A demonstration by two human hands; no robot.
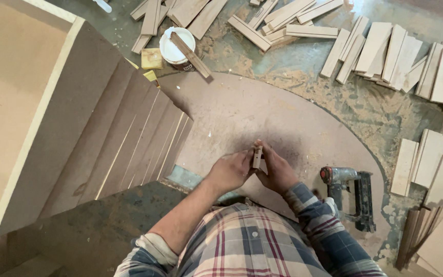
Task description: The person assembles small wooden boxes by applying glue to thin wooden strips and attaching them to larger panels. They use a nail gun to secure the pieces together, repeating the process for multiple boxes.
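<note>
Your left hand (230,172) and right hand (278,172) meet over the rounded board (262,118) on the floor, fingers of both clenched on a small wood strip (257,157) held upright between them; its lower end is hidden in your palms. The big box (32,113) at left is cut off by the edge. Right of your hands lies a nail gun (352,192), and sawdust, wood slats (385,51) and a glue tub (176,48) cover the far floor.

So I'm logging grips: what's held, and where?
A small wood strip, upright, pinched between both hands: left hand, right hand, around its lower part.
</note>
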